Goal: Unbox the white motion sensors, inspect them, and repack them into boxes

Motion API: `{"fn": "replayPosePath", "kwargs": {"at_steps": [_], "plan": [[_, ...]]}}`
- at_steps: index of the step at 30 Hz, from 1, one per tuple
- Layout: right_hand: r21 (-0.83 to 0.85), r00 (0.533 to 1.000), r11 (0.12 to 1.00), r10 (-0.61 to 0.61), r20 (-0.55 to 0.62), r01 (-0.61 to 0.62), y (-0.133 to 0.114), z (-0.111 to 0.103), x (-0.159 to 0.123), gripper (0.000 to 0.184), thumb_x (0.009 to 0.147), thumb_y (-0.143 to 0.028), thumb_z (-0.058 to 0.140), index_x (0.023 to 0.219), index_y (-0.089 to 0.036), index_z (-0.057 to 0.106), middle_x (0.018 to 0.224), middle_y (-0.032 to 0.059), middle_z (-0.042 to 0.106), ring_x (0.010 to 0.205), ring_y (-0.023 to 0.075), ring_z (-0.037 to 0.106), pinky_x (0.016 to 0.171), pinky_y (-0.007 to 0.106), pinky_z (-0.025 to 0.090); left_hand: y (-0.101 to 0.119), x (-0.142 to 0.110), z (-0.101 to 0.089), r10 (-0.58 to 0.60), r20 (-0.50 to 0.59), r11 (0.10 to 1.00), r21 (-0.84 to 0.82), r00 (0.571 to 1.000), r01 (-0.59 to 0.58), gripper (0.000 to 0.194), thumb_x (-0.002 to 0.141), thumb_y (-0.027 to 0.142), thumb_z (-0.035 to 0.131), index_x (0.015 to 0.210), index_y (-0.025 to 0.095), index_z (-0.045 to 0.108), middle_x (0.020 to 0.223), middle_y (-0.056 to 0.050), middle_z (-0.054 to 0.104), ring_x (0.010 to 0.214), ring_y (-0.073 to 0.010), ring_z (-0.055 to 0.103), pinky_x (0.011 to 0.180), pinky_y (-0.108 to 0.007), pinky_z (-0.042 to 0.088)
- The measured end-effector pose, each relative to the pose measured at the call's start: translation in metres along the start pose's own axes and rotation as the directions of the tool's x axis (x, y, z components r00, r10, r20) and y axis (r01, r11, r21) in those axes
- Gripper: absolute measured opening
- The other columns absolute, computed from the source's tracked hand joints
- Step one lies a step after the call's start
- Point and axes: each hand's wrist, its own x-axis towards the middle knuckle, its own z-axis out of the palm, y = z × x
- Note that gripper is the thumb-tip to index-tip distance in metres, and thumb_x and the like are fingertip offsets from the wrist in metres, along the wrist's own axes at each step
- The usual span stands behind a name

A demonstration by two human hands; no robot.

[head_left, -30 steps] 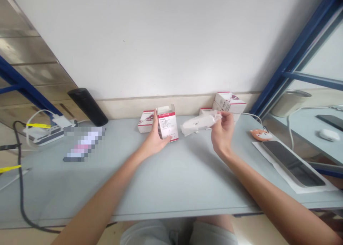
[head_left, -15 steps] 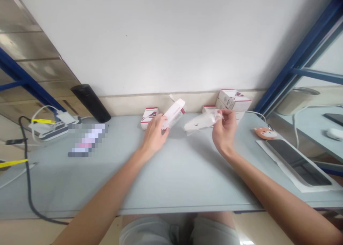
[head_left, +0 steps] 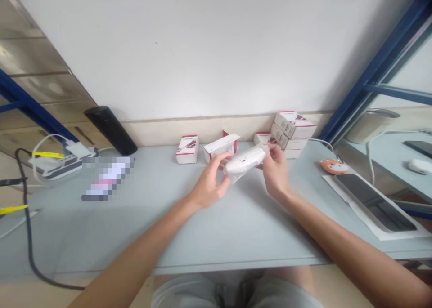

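Note:
A white detector [head_left: 245, 161] in a clear plastic bag is held above the table between my two hands. My left hand [head_left: 209, 180] curves around its left end, thumb at the near side and fingers behind. At the other end, my right hand [head_left: 276, 167] pinches the bag, with the fingertips partly hidden by the plastic. Just behind them a white and red box [head_left: 221, 147] lies on its side, its flap raised at the back. Left of that box rests another small white and red box [head_left: 187, 149].
Boxes of the same kind form a stack [head_left: 293, 132] against the wall, with one more box [head_left: 262, 139] beside it. To the right are an orange animal-faced case [head_left: 334, 166] and a phone [head_left: 374, 202]. A black cylinder [head_left: 110, 130] and a power strip [head_left: 64, 162] stand left.
My left hand has tipped the opened box onto the table and let go of it, then moved to the detector's left end. My right hand has kept hold of the bag.

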Motion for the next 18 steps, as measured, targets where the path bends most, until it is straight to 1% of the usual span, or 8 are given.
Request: {"fn": "replayPosePath", "kwargs": {"at_steps": [2,4,7,9,11,13,15,18], "plan": [[0.018,0.997,0.997,0.078,0.008,-0.078,-0.001,0.001,-0.002,0.037,0.086,-0.057,0.070,0.095,-0.023,0.056,0.091,0.0002,0.064,0.082,0.0173,0.063,0.062,0.028,0.056,0.005,-0.003,0.007,-0.127,0.073,0.972,-0.188,0.989,0.139,0.053,0.095,0.021,0.065,0.145,0.025,0.048,0.145,-0.013,0.058,0.128,-0.0274,0.060,0.109,-0.042,0.047],[0.017,0.995,0.995,0.102,0.014,-0.102,-0.003,0.002,-0.004,0.039,0.085,-0.057,0.071,0.101,-0.024,0.057,0.094,-0.0001,0.064,0.082,0.0172,0.063,0.061,0.028,0.056,0.005,-0.004,0.011,-0.235,0.121,0.900,-0.348,0.964,0.263,0.055,0.096,0.028,0.068,0.146,0.027,0.046,0.147,-0.013,0.057,0.126,-0.0275,0.062,0.105,-0.039,0.049],[0.019,0.993,0.997,0.071,0.094,-0.073,-0.006,0.002,-0.003,0.037,0.090,-0.057,0.067,0.112,-0.028,0.060,0.103,0.0011,0.065,0.085,0.0179,0.064,0.061,0.028,0.057,-0.002,-0.003,0.014,-0.358,0.180,0.732,-0.555,0.916,0.395,0.059,0.093,0.037,0.074,0.145,0.027,0.046,0.132,-0.012,0.067,0.103,-0.0251,0.072,0.088,-0.037,0.054],[0.014,0.980,1.000,0.014,0.199,-0.017,-0.009,0.000,0.000,0.034,0.094,-0.057,0.062,0.110,-0.027,0.065,0.105,0.0022,0.066,0.085,0.0180,0.065,0.063,0.030,0.058,-0.009,0.000,0.014,-0.432,0.200,0.604,-0.659,0.879,0.447,0.055,0.092,0.042,0.075,0.138,0.023,0.052,0.115,-0.010,0.072,0.086,-0.0238,0.074,0.080,-0.037,0.055],[-0.037,0.961,0.999,-0.026,0.274,0.038,-0.011,-0.003,0.004,0.032,0.094,-0.055,0.066,0.105,-0.025,0.068,0.101,0.0018,0.067,0.076,0.0165,0.065,0.062,0.031,0.057,-0.014,0.003,0.012,-0.494,0.217,0.489,-0.732,0.842,0.475,0.046,0.094,0.047,0.072,0.128,0.019,0.058,0.107,-0.010,0.072,0.079,-0.0236,0.074,0.078,-0.039,0.056],[-0.112,0.959,0.991,-0.037,0.282,0.071,-0.015,-0.005,0.008,0.029,0.091,-0.050,0.073,0.102,-0.023,0.069,0.093,0.0003,0.068,0.063,0.0144,0.065,0.060,0.032,0.056,-0.018,0.005,0.010,-0.529,0.251,0.405,-0.765,0.810,0.501,0.041,0.096,0.048,0.069,0.123,0.017,0.063,0.110,-0.012,0.072,0.080,-0.0238,0.074,0.079,-0.039,0.056],[-0.161,0.966,0.982,-0.056,0.252,0.099,-0.019,-0.007,0.009,0.027,0.090,-0.047,0.076,0.100,-0.023,0.069,0.086,-0.0006,0.068,0.057,0.0139,0.065,0.058,0.031,0.055,-0.021,0.006,0.008,-0.551,0.279,0.351,-0.777,0.786,0.522,0.040,0.100,0.046,0.064,0.127,0.017,0.064,0.120,-0.014,0.072,0.085,-0.0248,0.075,0.082,-0.040,0.055],[-0.193,0.966,0.965,-0.132,0.222,0.177,-0.023,-0.007,0.009,0.023,0.093,-0.044,0.073,0.099,-0.022,0.069,0.081,-0.0007,0.068,0.057,0.0135,0.064,0.054,0.028,0.054,-0.022,0.008,0.006,-0.574,0.309,0.288,-0.791,0.759,0.540,0.039,0.102,0.040,0.061,0.134,0.018,0.063,0.133,-0.016,0.070,0.097,-0.0285,0.076,0.090,-0.042,0.053]]}}
